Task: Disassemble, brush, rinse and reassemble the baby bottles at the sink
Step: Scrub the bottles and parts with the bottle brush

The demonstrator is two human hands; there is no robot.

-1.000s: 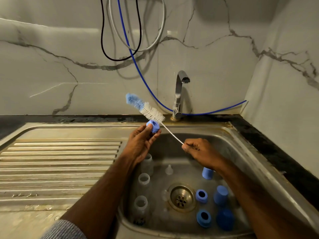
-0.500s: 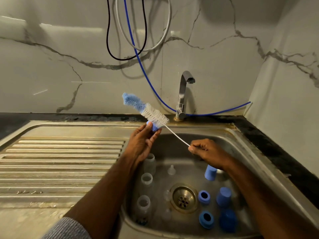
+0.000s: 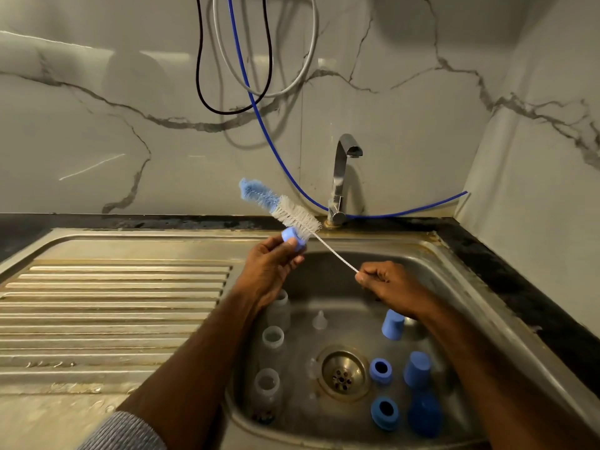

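Hands above sink basin: left hand pinches ring, right hand grips brush.

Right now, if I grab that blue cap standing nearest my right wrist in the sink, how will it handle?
The blue cap already leans to one side on the sink floor, so it may tip or roll at a nudge. It looks like small, hollow plastic, probably light. The steel around it looks wet, so expect it to be a bit slippery.
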